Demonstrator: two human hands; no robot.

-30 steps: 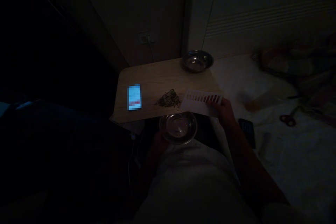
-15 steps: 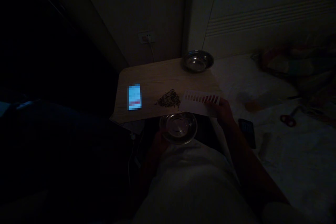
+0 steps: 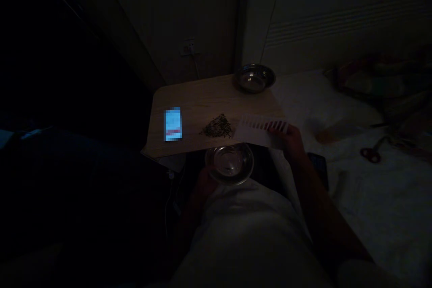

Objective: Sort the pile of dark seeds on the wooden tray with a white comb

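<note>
My left hand (image 3: 206, 179) grips the left rim of a shiny metal bowl (image 3: 232, 177) held just below the table's front edge. My right hand (image 3: 293, 144) is closed on the right end of a flat white slotted card (image 3: 251, 135), its fingers showing through the slots. The card lies over the right front part of the small wooden table (image 3: 192, 96). Just left of the card sits a loose pile of small dark grains (image 3: 219, 127), perhaps seeds; the dim light hides their kind.
A second metal bowl (image 3: 255, 78) stands at the table's back right corner. On the left lies a lit phone (image 3: 173, 124). To the right, a white sheet (image 3: 371, 207) bears red-handled scissors (image 3: 370, 155) and a dark device (image 3: 319, 168). A wall socket (image 3: 189, 47) holds a plugged cable.
My right hand and the white card have shifted slightly to the right, away from the pile. My left hand and its bowl stay in place.
</note>
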